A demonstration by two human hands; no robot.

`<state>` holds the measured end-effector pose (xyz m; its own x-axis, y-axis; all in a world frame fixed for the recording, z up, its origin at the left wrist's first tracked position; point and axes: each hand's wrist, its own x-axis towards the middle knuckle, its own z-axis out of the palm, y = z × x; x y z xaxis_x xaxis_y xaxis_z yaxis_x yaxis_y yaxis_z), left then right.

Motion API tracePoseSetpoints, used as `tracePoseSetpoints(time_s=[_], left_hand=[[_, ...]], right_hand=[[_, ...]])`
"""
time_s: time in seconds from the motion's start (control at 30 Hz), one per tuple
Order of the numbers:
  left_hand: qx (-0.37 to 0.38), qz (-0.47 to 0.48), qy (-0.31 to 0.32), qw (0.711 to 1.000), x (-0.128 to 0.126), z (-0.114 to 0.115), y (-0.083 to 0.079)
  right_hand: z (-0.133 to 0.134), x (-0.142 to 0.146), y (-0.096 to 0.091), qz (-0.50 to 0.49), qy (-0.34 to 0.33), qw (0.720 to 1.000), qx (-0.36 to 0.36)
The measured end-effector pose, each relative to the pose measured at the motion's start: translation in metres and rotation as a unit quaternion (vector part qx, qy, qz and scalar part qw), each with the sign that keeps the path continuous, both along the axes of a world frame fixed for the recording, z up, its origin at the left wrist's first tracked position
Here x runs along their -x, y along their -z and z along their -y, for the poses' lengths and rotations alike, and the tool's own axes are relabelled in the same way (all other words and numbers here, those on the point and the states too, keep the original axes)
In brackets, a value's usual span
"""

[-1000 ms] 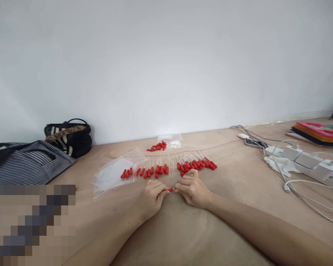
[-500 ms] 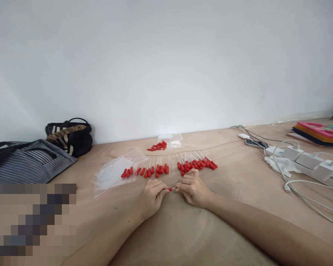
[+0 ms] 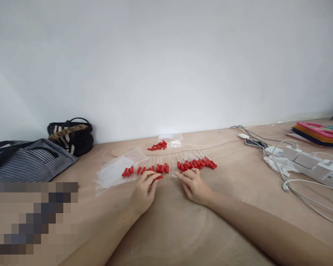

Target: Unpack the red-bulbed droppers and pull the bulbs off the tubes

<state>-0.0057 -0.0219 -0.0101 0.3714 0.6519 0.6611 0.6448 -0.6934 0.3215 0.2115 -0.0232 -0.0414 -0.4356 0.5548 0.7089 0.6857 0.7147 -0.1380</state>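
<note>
My left hand (image 3: 144, 188) is closed, with a red rubber bulb (image 3: 158, 177) pinched between thumb and fingers. Whether a glass tube sits in this bulb is hidden by the hand. Across a small gap, my right hand (image 3: 195, 186) has its index finger stretched toward the lower ends of several bare glass tubes (image 3: 171, 167), with nothing visible in its fingers. Left of these tubes lie several glass droppers with red bulbs (image 3: 162, 168), partly behind my left fingers. A fanned row of droppers with red bulbs (image 3: 197, 163) lies just beyond my right hand.
Clear zip bags (image 3: 113, 171) lie at the left, near a striped bag (image 3: 39, 160) and a black bag (image 3: 81, 138). Loose red bulbs (image 3: 158, 145) and a small clear bag (image 3: 174, 141) are farther back. A power strip (image 3: 308, 166) with cables stands at the right.
My hands have drawn apart; both were at a red bulb with a glass tube. My left hand moved left and forward with a red bulb; my right index finger now reaches toward the bare tubes.
</note>
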Motion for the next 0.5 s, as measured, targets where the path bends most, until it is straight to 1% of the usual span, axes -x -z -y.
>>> tracePoseSetpoints(time_s=[0.1, 0.17, 0.27, 0.33, 0.4, 0.5], left_hand=[[-0.055, 0.012, -0.083, 0.995, 0.017, -0.012, -0.005], [-0.056, 0.018, -0.143, 0.988, 0.035, -0.022, -0.011], [-0.012, 0.05, -0.243, 0.969, 0.063, -0.035, -0.017], [0.025, 0.053, -0.295, 0.954, 0.078, -0.041, -0.017], [0.06, 0.044, -0.337, 0.938, 0.086, -0.044, -0.016], [0.11, 0.029, -0.379, 0.918, 0.091, -0.046, -0.012]], right_hand=[[-0.002, 0.001, -0.003, -0.012, 0.007, 1.0, -0.022], [-0.007, 0.003, -0.008, -0.023, 0.016, 0.999, -0.034], [-0.021, 0.01, -0.017, -0.01, 0.067, 0.997, -0.029], [-0.032, 0.017, -0.021, 0.043, 0.128, 0.991, -0.003], [-0.042, 0.024, -0.022, 0.096, 0.176, 0.979, 0.022], [-0.051, 0.03, -0.019, 0.125, 0.196, 0.972, 0.035]])
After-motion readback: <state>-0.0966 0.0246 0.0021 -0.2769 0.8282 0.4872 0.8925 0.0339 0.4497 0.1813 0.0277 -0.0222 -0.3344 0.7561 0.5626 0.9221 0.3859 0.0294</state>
